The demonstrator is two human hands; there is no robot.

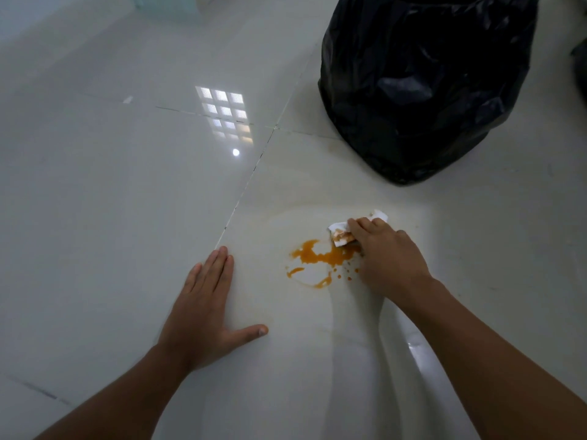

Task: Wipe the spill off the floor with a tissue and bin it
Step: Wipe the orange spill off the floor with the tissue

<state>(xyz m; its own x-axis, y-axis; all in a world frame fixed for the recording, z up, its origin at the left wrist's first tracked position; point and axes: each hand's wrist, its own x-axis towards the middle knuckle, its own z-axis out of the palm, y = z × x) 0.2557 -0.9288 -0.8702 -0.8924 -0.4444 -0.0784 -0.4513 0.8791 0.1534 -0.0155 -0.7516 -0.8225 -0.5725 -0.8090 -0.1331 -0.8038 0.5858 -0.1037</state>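
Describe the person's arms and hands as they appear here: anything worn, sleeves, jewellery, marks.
Both arms are bare as far as the frame shows, with no sleeves in view. The left hand and right hand wear no gloves, rings, watch or bands. Fingernails look short and unpainted. No markings are visible.

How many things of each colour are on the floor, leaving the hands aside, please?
White: 1, the tissue under the right hand
Orange: 1, the spill
Black: 1, the bin bag
Total: 3
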